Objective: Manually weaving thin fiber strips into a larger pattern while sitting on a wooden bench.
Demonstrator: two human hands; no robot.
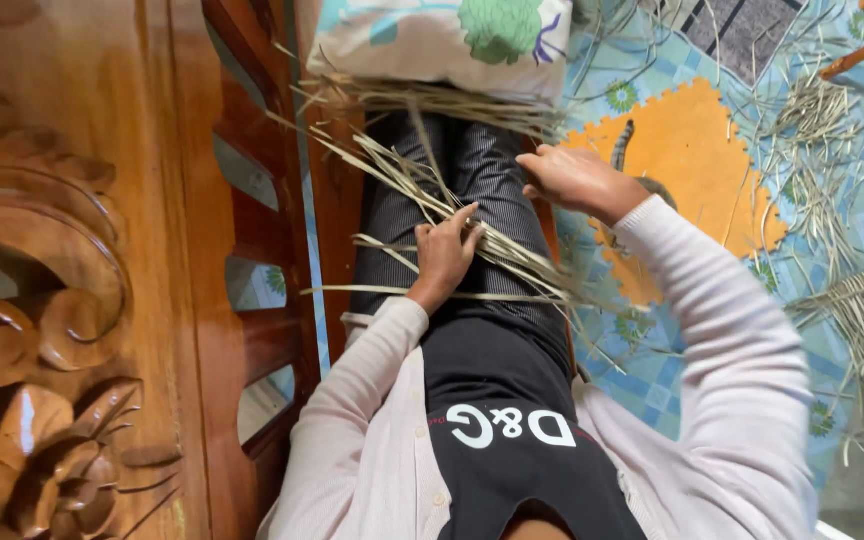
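The left hand (445, 250) is clenching its grip on a bundle of straw strips (422, 185) lying across the lap, long axis running diagonally toward the pillow (432, 40), while the right hand (574, 180), nearer the loose ends, is pinching one strip.

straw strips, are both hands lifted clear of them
No, the left hand presses on the straw strips across the lap, and the right hand grips them too.
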